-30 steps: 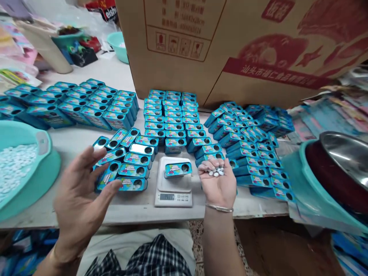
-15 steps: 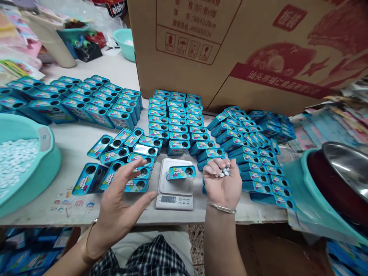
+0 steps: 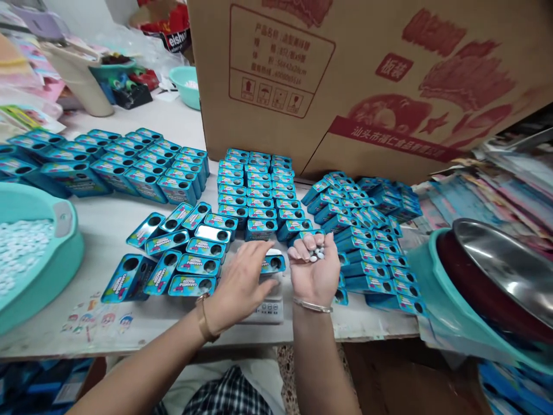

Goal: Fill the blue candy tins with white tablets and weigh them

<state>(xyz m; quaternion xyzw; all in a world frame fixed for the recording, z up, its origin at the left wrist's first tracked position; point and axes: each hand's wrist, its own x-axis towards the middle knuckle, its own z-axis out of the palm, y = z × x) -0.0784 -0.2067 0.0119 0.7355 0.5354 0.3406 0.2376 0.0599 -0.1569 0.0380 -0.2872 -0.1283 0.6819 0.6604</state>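
Observation:
A blue tin [image 3: 273, 263] with a round hole in its top sits on a small white scale [image 3: 270, 311]. My left hand [image 3: 244, 282] is over the scale and the tin's left part, palm down, thumb apart from the fingers; whether it touches the tin is hidden. Just right of the scale, my right hand [image 3: 315, 271] is palm up with curled fingers, cupped round several small pale candies [image 3: 317, 253]. Loosely grouped blue tins [image 3: 196, 265] lie left of the scale, and rows of upright tins [image 3: 261, 213] stand behind it.
A turquoise basin [image 3: 64, 253] of pale candies is at the left. A large cardboard box [image 3: 268, 129] stands behind the tins. More tins [image 3: 151, 167] fill the back left. Nested basins and a metal bowl [image 3: 510, 265] sit at the right.
My left hand has moved right, from beside the scale to over it and the tin. My right hand still cups the candies. The camera view has shifted slightly.

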